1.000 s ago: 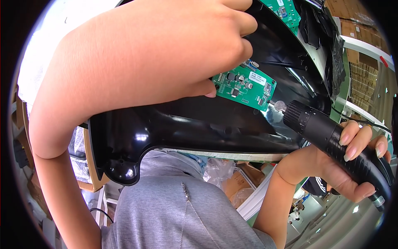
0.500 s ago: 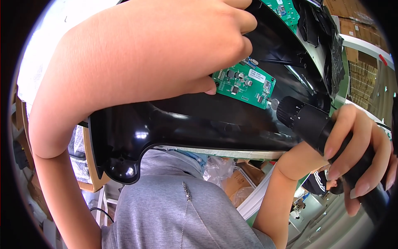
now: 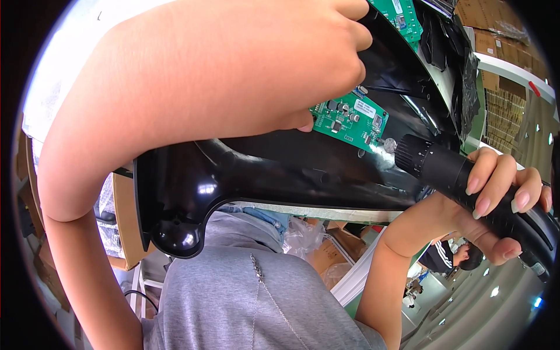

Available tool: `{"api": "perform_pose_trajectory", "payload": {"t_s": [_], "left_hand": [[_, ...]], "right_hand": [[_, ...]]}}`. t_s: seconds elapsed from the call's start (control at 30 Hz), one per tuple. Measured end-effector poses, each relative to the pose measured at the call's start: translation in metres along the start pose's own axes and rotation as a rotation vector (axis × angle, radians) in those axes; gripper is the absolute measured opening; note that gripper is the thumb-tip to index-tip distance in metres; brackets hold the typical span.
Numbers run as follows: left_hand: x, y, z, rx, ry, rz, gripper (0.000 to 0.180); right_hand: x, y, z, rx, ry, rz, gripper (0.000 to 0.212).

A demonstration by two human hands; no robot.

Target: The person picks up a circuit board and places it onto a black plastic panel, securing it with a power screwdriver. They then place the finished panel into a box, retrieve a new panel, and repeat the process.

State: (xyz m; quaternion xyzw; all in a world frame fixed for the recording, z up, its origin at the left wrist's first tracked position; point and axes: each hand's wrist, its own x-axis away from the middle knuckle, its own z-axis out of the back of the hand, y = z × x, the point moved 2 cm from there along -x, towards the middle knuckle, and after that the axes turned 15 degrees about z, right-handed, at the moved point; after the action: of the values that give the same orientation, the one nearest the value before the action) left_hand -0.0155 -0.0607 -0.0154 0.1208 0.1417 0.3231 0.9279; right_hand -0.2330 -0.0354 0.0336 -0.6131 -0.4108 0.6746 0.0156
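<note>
A green circuit board with small parts and a white label lies inside a glossy black plastic housing. My left hand reaches over it; the fingers curl and the thumb presses at the board's left edge. Some of its fingertips are hidden behind the hand. In my right hand is a black electric screwdriver with a marked, ribbed collar. The fingers wrap over its body and the thumb lies along the near side. The tool's shiny front end meets the board's lower right corner, where I cannot make out a screw.
More green circuit boards lie beyond the housing at the top. Black plastic wrapping is bunched beside them. A cardboard box stands at lower left, a clear plastic bag below the table edge. Another person is in the background at right.
My left hand has slid slightly right over the board. The screwdriver has shifted a little right, its rear end rising, and my right hand's grip has changed so the thumb shows.
</note>
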Motion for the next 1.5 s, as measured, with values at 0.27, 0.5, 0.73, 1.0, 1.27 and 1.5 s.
{"api": "perform_pose_trajectory", "payload": {"t_s": [0.27,0.5,0.73,1.0,1.27,1.5], "left_hand": [[-0.001,0.001,0.005,-0.001,-0.021,0.003,0.019],[0.032,0.006,0.018,0.457,0.514,0.443,0.022],[0.098,0.009,0.013,0.826,0.304,1.139,0.036],[0.088,0.011,0.015,1.413,-0.131,1.167,0.064],[0.039,0.118,0.021,1.694,-0.064,1.049,0.064],[-0.127,0.274,-0.091,1.724,-0.688,0.617,0.009]], "right_hand": [[-0.004,0.003,0.000,0.012,0.019,-0.020,0.053],[-0.006,-0.013,-0.008,0.109,-0.025,0.011,0.050],[-0.001,-0.069,0.020,0.083,0.288,0.171,0.049],[0.059,-0.164,0.021,-0.100,0.193,0.323,0.053],[0.165,-0.280,-0.011,0.122,0.298,0.623,0.052],[0.227,-0.345,-0.054,0.510,0.332,0.648,0.055]]}}
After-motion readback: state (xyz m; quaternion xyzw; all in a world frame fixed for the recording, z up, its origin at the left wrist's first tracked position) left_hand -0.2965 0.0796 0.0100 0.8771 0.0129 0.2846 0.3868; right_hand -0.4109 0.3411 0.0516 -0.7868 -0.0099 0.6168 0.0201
